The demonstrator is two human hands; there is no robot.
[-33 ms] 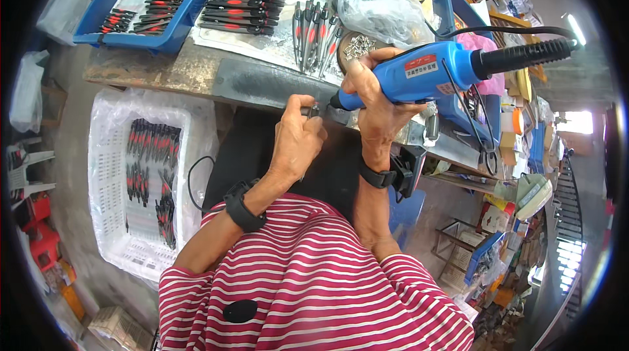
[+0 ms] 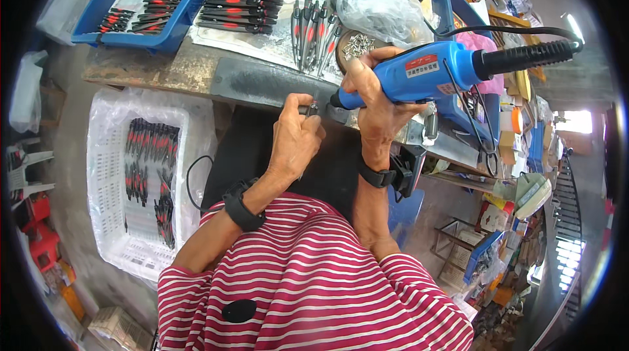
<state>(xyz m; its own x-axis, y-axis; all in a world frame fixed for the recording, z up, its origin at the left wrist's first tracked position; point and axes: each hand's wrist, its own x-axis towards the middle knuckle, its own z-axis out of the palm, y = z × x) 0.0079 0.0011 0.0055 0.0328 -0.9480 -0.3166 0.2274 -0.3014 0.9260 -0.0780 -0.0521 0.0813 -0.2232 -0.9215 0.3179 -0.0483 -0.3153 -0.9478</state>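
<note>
My right hand (image 2: 377,112) is wrapped round a blue electric screwdriver (image 2: 426,71), which lies nearly level with its dark tip pointing left. My left hand (image 2: 293,135) is closed in a pinch on a small dark metal piece (image 2: 312,109), mostly hidden by the fingers. The piece sits just left of the screwdriver's tip, at the bench's front edge; whether they touch I cannot tell. Beyond, several slim black-and-red tools (image 2: 311,31) lie side by side on the bench. A round dish (image 2: 341,61) of small silver fasteners (image 2: 357,46) stands beside them.
A blue tray (image 2: 171,42) of black-and-red tools sits at the bench's far left, with more stacked tools (image 2: 241,2) beside it. A white plastic crate (image 2: 108,220) holds others below left. A clear plastic bag (image 2: 380,7) and a black cord (image 2: 508,29) lie beyond the screwdriver.
</note>
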